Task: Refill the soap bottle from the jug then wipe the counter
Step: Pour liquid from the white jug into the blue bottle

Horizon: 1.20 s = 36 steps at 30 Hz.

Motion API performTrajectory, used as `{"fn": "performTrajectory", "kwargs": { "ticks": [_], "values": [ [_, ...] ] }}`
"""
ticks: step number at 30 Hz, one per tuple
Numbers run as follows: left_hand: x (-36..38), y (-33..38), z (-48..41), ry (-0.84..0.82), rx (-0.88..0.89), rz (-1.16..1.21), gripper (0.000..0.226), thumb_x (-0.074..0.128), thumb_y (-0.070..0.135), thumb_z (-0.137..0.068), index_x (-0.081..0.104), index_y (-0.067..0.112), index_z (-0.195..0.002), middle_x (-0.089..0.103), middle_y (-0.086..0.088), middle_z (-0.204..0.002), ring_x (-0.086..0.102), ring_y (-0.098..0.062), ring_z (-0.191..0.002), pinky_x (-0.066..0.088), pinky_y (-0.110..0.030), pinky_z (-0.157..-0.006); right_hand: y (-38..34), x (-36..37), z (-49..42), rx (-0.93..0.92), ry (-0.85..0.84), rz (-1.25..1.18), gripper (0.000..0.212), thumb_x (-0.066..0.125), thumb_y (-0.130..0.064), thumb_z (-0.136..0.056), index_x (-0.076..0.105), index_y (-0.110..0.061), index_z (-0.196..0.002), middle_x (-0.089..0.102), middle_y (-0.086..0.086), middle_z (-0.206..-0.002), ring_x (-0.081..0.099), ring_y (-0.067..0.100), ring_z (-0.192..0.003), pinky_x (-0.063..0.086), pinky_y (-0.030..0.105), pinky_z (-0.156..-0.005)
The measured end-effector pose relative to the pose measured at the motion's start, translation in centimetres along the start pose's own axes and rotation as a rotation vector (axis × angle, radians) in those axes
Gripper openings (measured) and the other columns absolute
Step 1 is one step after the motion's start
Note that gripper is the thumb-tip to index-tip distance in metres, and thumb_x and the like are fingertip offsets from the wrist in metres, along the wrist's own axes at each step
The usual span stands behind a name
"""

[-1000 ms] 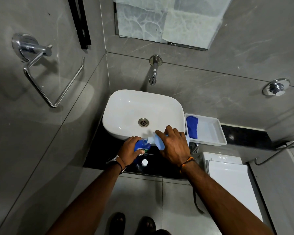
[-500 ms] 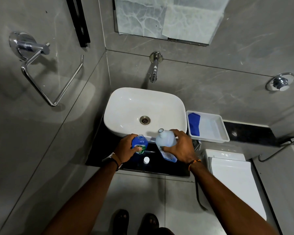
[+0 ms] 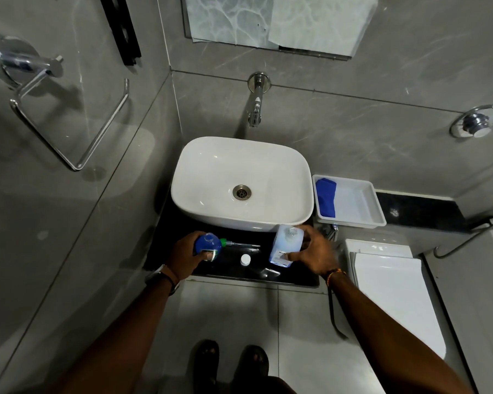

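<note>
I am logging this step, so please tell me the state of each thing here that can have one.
Soap bottle: upright, open, gripped by left hand.
Pump: off, lying on counter.
Jug: upright on counter, uncapped, held by right hand.
Cap: off, lying on counter.
Cloth: lying in tray.
Tap: no water running.
Toilet lid: shut.

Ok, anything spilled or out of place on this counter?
No spill shows. The pump and a white cap lie loose on the black counter; the soap bottle and jug are both uncapped.
</note>
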<state>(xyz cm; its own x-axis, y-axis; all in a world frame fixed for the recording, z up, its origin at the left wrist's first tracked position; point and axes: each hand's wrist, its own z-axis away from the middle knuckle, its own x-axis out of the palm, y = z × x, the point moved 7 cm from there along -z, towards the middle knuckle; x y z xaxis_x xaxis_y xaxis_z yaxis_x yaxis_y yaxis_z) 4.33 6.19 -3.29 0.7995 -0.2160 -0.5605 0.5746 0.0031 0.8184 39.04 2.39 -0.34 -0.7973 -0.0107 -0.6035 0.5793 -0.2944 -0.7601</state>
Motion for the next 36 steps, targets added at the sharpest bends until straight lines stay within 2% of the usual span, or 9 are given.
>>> {"fn": "performTrajectory", "kwargs": {
  "ticks": [4,10,15,23,26,28,32,34,36],
  "values": [
    [-0.5,-1.7,0.5,-0.013,-0.049,0.001,0.052,0.081,-0.003,-0.075,0.060,-0.003,-0.123,0.068,-0.022,-0.119,0.065,-0.035,-0.110,0.053,-0.044,-0.099,0.7,0.7,-0.3,0.022,-0.012,-0.028,0.073,0.098,-0.007,-0.058,0.060,-0.018,-0.119,0.073,0.002,-0.114,0.072,0.024,-0.101,0.060,0.041,-0.090],
    [-1.1,-3.0,0.5,-0.008,-0.102,0.004,0.053,0.080,-0.003,-0.077,0.059,-0.003,-0.125,0.067,-0.022,-0.120,0.063,-0.034,-0.111,0.047,-0.031,-0.094,1.3,1.5,-0.6,0.035,-0.030,-0.060,0.073,0.095,0.003,-0.057,0.060,-0.014,-0.119,0.072,0.008,-0.114,0.070,0.029,-0.104,0.059,0.049,-0.094],
    [-1.3,-3.0,0.2,-0.001,-0.095,0.011,0.053,0.080,-0.005,-0.077,0.058,-0.004,-0.126,0.066,-0.023,-0.122,0.063,-0.031,-0.111,0.047,-0.032,-0.097,1.7,1.3,-0.9,0.048,-0.044,-0.081,0.073,0.090,0.012,-0.057,0.059,-0.010,-0.120,0.072,0.013,-0.114,0.069,0.035,-0.107,0.056,0.055,-0.096],
    [-1.1,-3.3,0.1,0.012,-0.093,0.038,0.054,0.076,-0.009,-0.078,0.056,-0.008,-0.128,0.064,-0.026,-0.126,0.061,-0.039,-0.119,0.047,-0.041,-0.105,0.9,1.5,-0.5,0.020,-0.095,-0.049,0.086,0.090,0.011,-0.059,0.054,-0.010,-0.134,0.069,0.010,-0.123,0.066,0.029,-0.114,0.053,0.050,-0.103],
    [-0.9,-3.5,0.1,0.004,-0.087,0.060,0.056,0.074,-0.010,-0.079,0.054,-0.008,-0.131,0.061,-0.026,-0.131,0.059,-0.040,-0.124,0.047,-0.052,-0.109,0.5,2.1,0.9,-0.013,-0.047,-0.094,0.094,0.094,0.000,-0.052,0.053,-0.014,-0.135,0.068,0.000,-0.124,0.065,0.007,-0.112,0.054,0.029,-0.101],
    [-0.9,-3.7,0.1,0.003,-0.082,0.071,0.057,0.074,-0.009,-0.080,0.053,-0.007,-0.133,0.060,-0.026,-0.133,0.058,-0.040,-0.125,0.047,-0.054,-0.109,0.8,2.7,2.2,-0.042,0.058,-0.106,0.086,0.090,-0.009,-0.045,0.059,-0.020,-0.124,0.068,-0.014,-0.116,0.064,-0.009,-0.104,0.053,0.014,-0.092],
    [-0.6,-4.2,0.3,0.004,-0.085,0.105,0.057,0.073,-0.009,-0.082,0.052,-0.006,-0.134,0.058,-0.025,-0.135,0.057,-0.039,-0.127,0.047,-0.056,-0.108,4.6,5.2,6.3,0.199,0.270,-0.051,0.056,0.087,-0.001,-0.063,0.060,-0.014,-0.110,0.067,0.009,-0.107,0.064,0.017,-0.084,0.053,0.030,-0.081],
    [-0.5,-4.5,0.4,0.004,-0.092,0.125,0.057,0.072,-0.009,-0.082,0.051,-0.006,-0.136,0.057,-0.024,-0.137,0.056,-0.038,-0.128,0.047,-0.057,-0.109,5.4,8.3,8.3,0.233,0.226,0.007,0.037,0.079,-0.005,-0.073,0.055,-0.022,-0.095,0.064,0.005,-0.083,0.055,0.015,-0.061,0.047,0.031,-0.064],
    [-0.3,-4.7,0.4,0.010,-0.103,0.150,0.059,0.071,-0.009,-0.083,0.050,-0.005,-0.137,0.056,-0.024,-0.139,0.056,-0.038,-0.129,0.047,-0.057,-0.109,3.9,12.1,9.1,0.105,0.047,0.134,0.022,0.068,-0.011,-0.077,0.052,-0.023,-0.085,0.056,-0.003,-0.070,0.051,0.017,-0.059,0.045,0.035,-0.060]
  ]
}}
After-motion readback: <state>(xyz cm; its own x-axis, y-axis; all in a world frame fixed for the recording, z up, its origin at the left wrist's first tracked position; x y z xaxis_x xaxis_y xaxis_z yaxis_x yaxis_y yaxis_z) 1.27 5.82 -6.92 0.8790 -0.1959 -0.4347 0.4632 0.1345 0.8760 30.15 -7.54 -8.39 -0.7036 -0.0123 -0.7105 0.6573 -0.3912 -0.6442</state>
